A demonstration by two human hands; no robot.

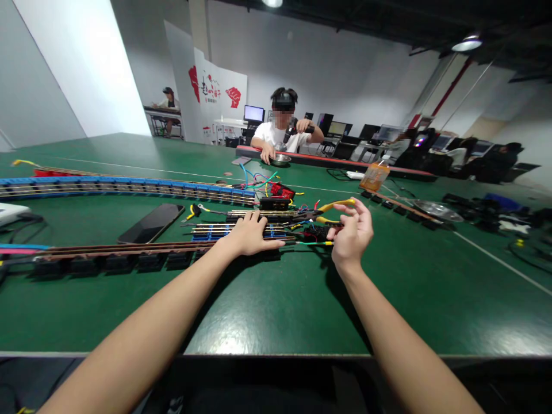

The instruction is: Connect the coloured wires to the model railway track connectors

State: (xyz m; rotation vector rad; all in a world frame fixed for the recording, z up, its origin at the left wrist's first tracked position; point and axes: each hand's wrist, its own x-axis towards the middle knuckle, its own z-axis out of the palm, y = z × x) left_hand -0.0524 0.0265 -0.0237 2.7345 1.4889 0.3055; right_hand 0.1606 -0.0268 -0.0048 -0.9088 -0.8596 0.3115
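My left hand (248, 234) lies with fingers spread on a blue-based strip (209, 232) carrying metal rods, its thumb pointing right along the strip's end. Just in front of it runs a long brown-railed strip (125, 252) on black blocks. My right hand (354, 233) is closed around a pair of pliers with yellow handles (334, 204). The jaws point left, by the end of a dark railed piece (276, 216) and thin coloured wires. Below them a green wire (313, 243) with a yellow tip reaches toward my right hand.
A phone (150, 223) lies left of my left hand, and a curved blue track (129, 187) runs behind it. A red piece (282, 191) sits among loose wires. A bottle (374, 175) stands back right. Across the table a person (280, 135) handles a metal bowl (281, 160).
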